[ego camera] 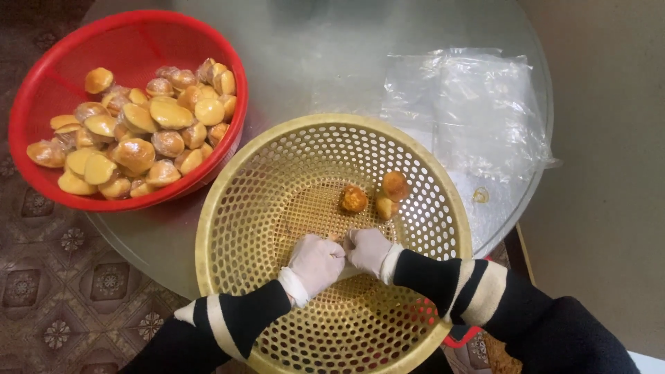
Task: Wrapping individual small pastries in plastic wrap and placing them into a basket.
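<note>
Pinching something hidden between pressed fingers, left hand point(315, 263) and right hand point(367, 249) work over the yellow basket point(235, 228); 3 pieces point(355, 199) done, red basket point(41, 104) full.

From my seat the light reads soft, warm and fairly even, coming from above. I see broad pale glare on the glass table point(325, 62) toward its far edge, and bright crinkled highlights on the clear plastic bags point(478, 111) near its right edge. Shadows are faint. The gloved hands look slightly smeared by motion. The patterned floor point(62, 277) at the left sits dimmer, and compression softens fine detail.
</note>
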